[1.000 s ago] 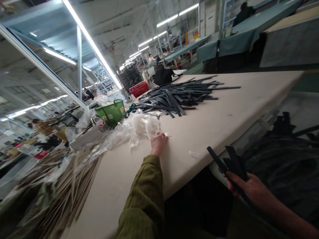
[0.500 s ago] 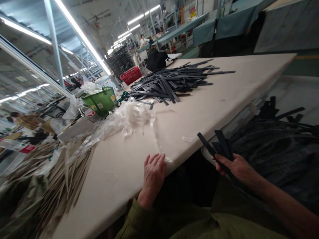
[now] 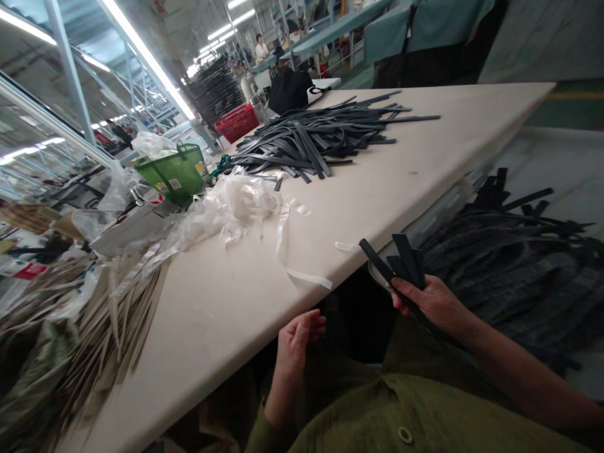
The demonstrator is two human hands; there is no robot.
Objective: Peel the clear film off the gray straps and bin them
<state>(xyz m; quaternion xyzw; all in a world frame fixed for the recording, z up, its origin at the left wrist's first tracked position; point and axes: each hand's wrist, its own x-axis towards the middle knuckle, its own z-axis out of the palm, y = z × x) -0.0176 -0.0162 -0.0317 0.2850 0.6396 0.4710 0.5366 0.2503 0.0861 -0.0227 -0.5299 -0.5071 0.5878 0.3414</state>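
My right hand (image 3: pixel 431 302) is closed round several dark grey fabric strips (image 3: pixel 406 259), whose ends fan out above the thumb. It hangs off the near edge of the table (image 3: pixel 226 296). Just past that edge, my left hand (image 3: pixel 298 336) is loosely curled with the fingers a little apart, and I see nothing in it. A thin white ribbon (image 3: pixel 306 278) lies on the tabletop above the left hand, running from a heap of white film strips (image 3: pixel 236 204). Farther back, a large pile of dark grey strips (image 3: pixel 306 138) spreads over the table.
To my right lies a big heap of dark strips (image 3: pixel 509 270). Beige strips (image 3: pixel 117 314) cover the table's left end. A green basket (image 3: pixel 174 173), a red basket (image 3: pixel 237 123) and a black bag (image 3: pixel 289 91) stand along the far side. A person (image 3: pixel 261 50) is in the distance.
My left hand has lifted off the ribbon and drawn back past the table's edge, leaving the ribbon lying there. The right hand still holds the strips. The view has shifted slightly.
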